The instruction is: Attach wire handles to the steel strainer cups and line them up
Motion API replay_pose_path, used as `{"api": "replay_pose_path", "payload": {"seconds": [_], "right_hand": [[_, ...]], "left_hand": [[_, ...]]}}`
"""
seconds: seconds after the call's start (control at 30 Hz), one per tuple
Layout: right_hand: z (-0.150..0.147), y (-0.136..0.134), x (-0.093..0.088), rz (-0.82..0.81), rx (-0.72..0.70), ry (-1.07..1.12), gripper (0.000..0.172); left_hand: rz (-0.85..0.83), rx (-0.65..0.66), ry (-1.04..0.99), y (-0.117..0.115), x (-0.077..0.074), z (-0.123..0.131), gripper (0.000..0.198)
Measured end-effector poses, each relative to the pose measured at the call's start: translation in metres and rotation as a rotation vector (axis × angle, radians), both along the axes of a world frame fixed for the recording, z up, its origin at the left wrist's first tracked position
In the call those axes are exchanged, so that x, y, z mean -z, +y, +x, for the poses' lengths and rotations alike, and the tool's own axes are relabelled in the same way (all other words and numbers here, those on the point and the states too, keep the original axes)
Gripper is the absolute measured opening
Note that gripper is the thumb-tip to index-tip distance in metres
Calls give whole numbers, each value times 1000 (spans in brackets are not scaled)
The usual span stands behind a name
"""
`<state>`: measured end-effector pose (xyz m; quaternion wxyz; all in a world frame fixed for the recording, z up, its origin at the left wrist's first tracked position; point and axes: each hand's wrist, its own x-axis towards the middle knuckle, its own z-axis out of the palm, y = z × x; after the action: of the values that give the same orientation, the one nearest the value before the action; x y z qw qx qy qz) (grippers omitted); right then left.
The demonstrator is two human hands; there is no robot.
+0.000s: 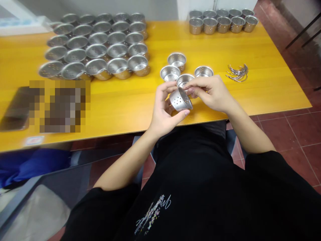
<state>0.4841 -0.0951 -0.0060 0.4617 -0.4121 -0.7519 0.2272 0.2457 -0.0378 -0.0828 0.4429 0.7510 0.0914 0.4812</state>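
Observation:
Tilted on its side, a small perforated metal cup (178, 99) is held in my left hand (164, 112), with the thumb near its rim and the fingers behind it. My right hand (209, 92) is closed at the cup's opening, its thumb and fingers pinched together. What the pinch holds, if anything, is too small to tell. Just beyond my hands stand several like cups, among them one at the back (177, 61), one at the left (170, 72) and one at the right (203, 71). A pile of thin curved metal wires (237, 73) lies to the right.
Rows of larger-looking metal cups (97, 68) fill the back left of the yellow table (120, 100). Two rows of small cups (224, 24) stand at the back right. A dark flat object (18, 107) and a blurred-out patch are at the left, above a small label (34, 140).

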Motion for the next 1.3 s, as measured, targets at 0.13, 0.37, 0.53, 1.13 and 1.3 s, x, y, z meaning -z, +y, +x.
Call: {"api": "replay_pose_path", "payload": {"seconds": [0.13, 0.37, 0.53, 1.13, 1.3], "right_hand": [[0, -1, -2, 11, -19, -17, 25], [-6, -1, -5, -31, -240, -12, 48], [-6, -3, -10, -98, -288, 0, 64], [-5, -2, -12, -170, -330, -30, 46], [-6, -1, -14, -178, -330, -43, 45]], "left_hand": [[6, -5, -14, 0, 1, 1, 100], [28, -58, -9, -5, -1, 2, 93], [41, -70, -2, -5, -1, 1, 92], [91, -53, 1, -10, -8, 4, 89], [97, -46, 7, -11, -10, 5, 84]]}}
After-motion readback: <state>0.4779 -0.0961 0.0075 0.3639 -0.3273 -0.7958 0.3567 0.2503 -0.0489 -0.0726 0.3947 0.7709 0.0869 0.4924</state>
